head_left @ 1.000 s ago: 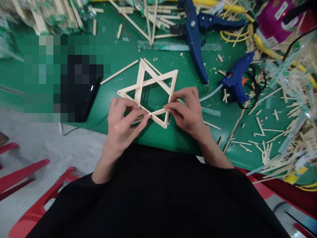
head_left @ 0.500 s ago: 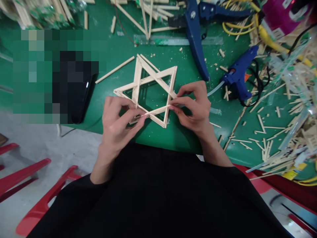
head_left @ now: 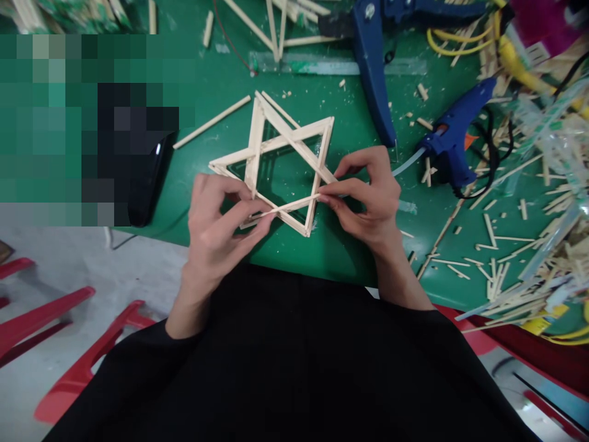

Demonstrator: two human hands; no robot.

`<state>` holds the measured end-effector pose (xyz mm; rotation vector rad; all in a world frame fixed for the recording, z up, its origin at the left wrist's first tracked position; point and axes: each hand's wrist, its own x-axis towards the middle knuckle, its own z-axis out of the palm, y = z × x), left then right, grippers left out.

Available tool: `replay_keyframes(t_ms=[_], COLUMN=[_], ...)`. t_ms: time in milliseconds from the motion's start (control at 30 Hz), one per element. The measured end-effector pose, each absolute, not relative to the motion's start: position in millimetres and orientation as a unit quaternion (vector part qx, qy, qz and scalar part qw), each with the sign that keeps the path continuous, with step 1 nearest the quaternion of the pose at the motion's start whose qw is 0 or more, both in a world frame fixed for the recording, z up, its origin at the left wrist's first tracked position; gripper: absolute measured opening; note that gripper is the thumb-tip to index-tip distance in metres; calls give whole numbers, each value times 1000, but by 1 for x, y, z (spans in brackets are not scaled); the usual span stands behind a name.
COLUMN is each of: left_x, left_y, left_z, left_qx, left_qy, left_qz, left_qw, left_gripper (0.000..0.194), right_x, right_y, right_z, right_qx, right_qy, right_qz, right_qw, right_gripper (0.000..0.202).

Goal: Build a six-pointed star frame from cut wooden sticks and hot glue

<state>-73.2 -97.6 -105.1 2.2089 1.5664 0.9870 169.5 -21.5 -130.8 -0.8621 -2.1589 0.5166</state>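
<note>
A six-pointed star frame (head_left: 281,142) built of pale wooden sticks lies on the green table in front of me. Across its lower side runs a thin wooden stick (head_left: 297,204). My left hand (head_left: 216,224) pinches the stick's left end between thumb and fingertips, by the lower left of the star. At the other end, my right hand (head_left: 370,199) has its thumb and finger closed on the same stick, beside the star's right point. Fingertips of both hands also rest at the frame, and part of its lower left corner is hidden behind my left hand.
A loose stick (head_left: 211,122) lies left of the star, near a black device (head_left: 151,178) partly pixelated. Blue cutters (head_left: 375,67) and a blue glue gun (head_left: 460,135) with its cable lie to the right. Cut stick scraps (head_left: 497,276) litter the right side. Red stools (head_left: 92,374) stand below left.
The view has shifted slightly, so the cutters and glue gun appear farther right and higher. Both hands keep their pinch on the stick, and the star stays nearly in place.
</note>
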Motion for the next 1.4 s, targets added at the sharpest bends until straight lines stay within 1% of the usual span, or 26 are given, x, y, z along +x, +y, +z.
replay_keyframes(t_ms=[200,333,600,767,900,1033,1267,1400], left_x=[-75,-77,-76,-76,-74,-74,-74,-72], left_y=[-96,-96,-97,-97,-99,-98,-94,-95], left_z=[-107,-108,-109,-107,-105,-108,-111,-110], left_qx=[763,773,768,762,750,751,754,750], left_qy=[532,515,523,531,557,545,538,551], left_qz=[346,349,345,344,321,342,357,344], left_qw=[127,124,132,138,156,144,122,122], left_gripper=[13,16,15,16,16,17,18,19], right_x=[169,167,167,166,165,166,166,164], right_y=[-21,-22,-23,-21,-21,-22,-22,-23], right_z=[-135,-132,-131,-131,-130,-130,-134,-132], right_qx=[-338,-340,-349,-343,-335,-349,-346,-357], right_qy=[-840,-829,-818,-827,-833,-836,-842,-851], right_qz=[200,228,256,232,217,221,213,173], right_qw=[374,381,378,381,383,362,356,344], right_gripper=[2,6,4,14,14,14,16,12])
